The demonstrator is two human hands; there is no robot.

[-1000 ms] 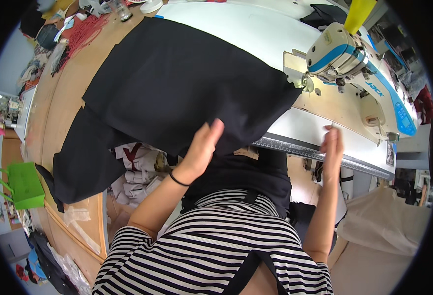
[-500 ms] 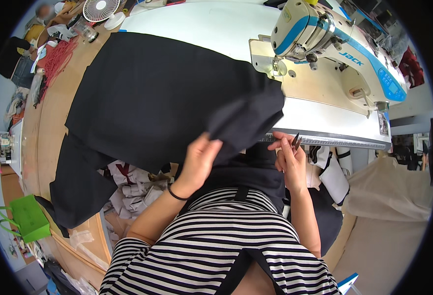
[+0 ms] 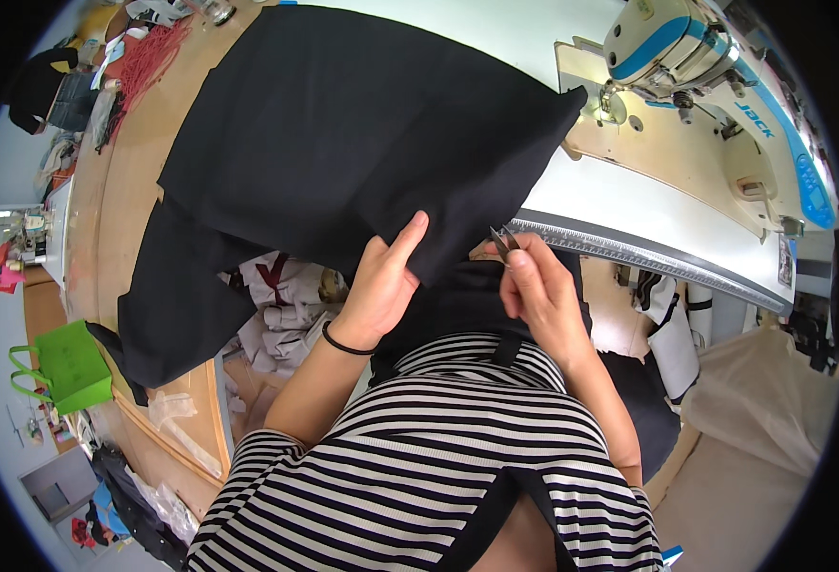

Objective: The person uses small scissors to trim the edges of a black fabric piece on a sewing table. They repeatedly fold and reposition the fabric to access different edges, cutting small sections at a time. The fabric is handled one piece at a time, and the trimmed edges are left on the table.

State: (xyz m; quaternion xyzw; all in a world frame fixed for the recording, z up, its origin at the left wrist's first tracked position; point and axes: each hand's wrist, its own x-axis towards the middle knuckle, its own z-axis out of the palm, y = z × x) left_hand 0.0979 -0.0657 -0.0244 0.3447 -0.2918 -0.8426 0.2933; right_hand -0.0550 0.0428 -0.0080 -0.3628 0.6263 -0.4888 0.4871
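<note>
A large piece of black fabric [image 3: 324,124] spreads over the table, with one corner reaching toward the sewing machine's needle area. My left hand [image 3: 381,286] grips its near edge, thumb on top and the other fingers hidden behind the cloth. Close to the fabric's right edge, my right hand [image 3: 541,291] is closed around small dark thread snips [image 3: 503,244]. Their pointed blades stick out up and left from my fingers, slightly apart. Whether the tips touch the cloth I cannot tell.
A white and blue sewing machine [image 3: 672,57] stands at the upper right. Along the table's front edge runs a ruler strip [image 3: 629,250]. Crumpled pale fabric [image 3: 286,319] lies below the edge. A green bag [image 3: 71,367] is at far left, red cords [image 3: 152,62] at upper left.
The view has shifted, moving the machine to the right in it. The fabric's lifted right part has settled lower. My right hand has turned the snips toward the fabric's edge.
</note>
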